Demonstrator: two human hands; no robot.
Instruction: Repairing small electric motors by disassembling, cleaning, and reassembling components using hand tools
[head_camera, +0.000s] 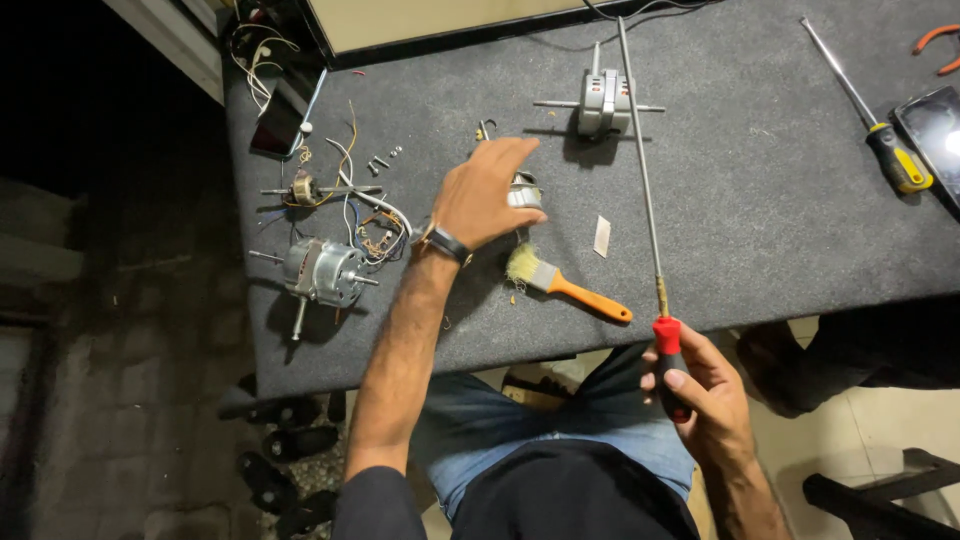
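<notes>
Head view, left hand: the left hand (487, 195) reaches out over the grey work table (780, 220), fingers spread loosely and curled down over a small metal motor part (524, 192). It covers most of the part; whether it already grips it I cannot tell.
Head view, right hand: the right hand (700, 385) is closed around the red-and-black handle of a long screwdriver (645, 190), held off the near table edge above the lap. The thin shaft runs up and away across the table, its tip passing beside a grey motor core (603, 100).
Head view, near the left hand: a paintbrush (560, 282) with an orange handle lies just beside the wrist, bristles toward the hand. A small pale slip (601, 236) lies a little to its right.
Head view, left part of table: a round motor (325, 272) with its shaft sticking out sits by a tangle of wires and small parts (360, 215).
Head view, far right: a yellow-handled screwdriver (880, 120) lies next to a dark phone (938, 135).
Doing it well, as I judge: settle the fingers squarely around the metal part before lifting, and keep the long shaft clear of the core and the reaching arm.
</notes>
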